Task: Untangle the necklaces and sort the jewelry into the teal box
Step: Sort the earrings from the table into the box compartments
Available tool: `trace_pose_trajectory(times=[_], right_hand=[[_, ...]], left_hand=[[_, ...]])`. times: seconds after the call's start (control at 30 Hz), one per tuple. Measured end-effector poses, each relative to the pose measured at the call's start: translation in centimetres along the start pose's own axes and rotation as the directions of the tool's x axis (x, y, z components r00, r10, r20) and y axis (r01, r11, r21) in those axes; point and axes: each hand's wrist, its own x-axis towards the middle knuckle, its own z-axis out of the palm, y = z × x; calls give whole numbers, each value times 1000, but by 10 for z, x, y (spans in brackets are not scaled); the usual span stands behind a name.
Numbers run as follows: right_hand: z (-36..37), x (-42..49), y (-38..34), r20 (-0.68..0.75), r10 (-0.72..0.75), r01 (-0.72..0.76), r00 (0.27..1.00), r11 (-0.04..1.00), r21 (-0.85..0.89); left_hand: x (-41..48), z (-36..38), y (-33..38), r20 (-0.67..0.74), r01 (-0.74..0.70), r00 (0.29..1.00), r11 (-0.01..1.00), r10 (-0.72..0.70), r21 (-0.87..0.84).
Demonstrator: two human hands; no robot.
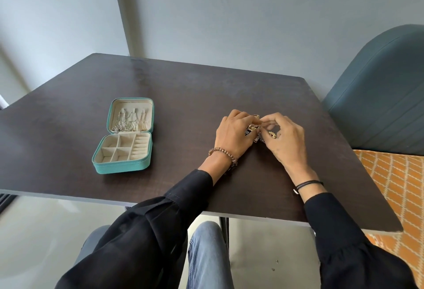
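Jewelry (253, 127) pinched between my left hand (232, 136) and right hand (286, 138) | teal box (125, 137) open on dark tabletop (195, 87) | grey wall; no legible writing.

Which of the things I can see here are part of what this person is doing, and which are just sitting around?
Part of the job:
- teal box, open on the table
- silver chains hung in its lid
- gold-and-dark jewelry held between left hand and right hand

Just around:
- table
- blue chair
- beaded bracelet and black band on the wrists
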Motion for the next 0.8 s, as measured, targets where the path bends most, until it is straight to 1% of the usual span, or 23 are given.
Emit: trace_pose_trajectory(times=[0.1,0.27,0.47,0.57,0.6,0.67,0.73,0.8], right_hand=[[1,0,0,-28,-35,36,999,999,27],[0,-1,-5,-93,-87,94,992,993,74],[-6,3,-18,-116,-68,79,991,993,92],[-10,7,-30,-87,-42,52,995,991,122],[-11,8,-34,-63,-33,42,997,989,144],[-12,9,-42,-22,-11,16,1000,973,230],[-15,5,-53,24,48,-54,999,933,357],[-19,0,-65,68,95,-116,993,873,473]], left_hand=[[-1,-1,2,-42,-7,999,999,9,33],[-2,0,2,-93,4,996,1000,-2,17],[0,-6,8,-138,-8,990,999,14,45],[-2,-17,18,-127,54,991,998,-51,19],[-5,-23,21,-124,100,987,995,-102,-25],[-8,-34,24,-103,217,966,960,-238,-177],[-15,-46,25,-72,315,929,875,-364,-367],[-25,-57,27,-29,371,886,747,-462,-551]])
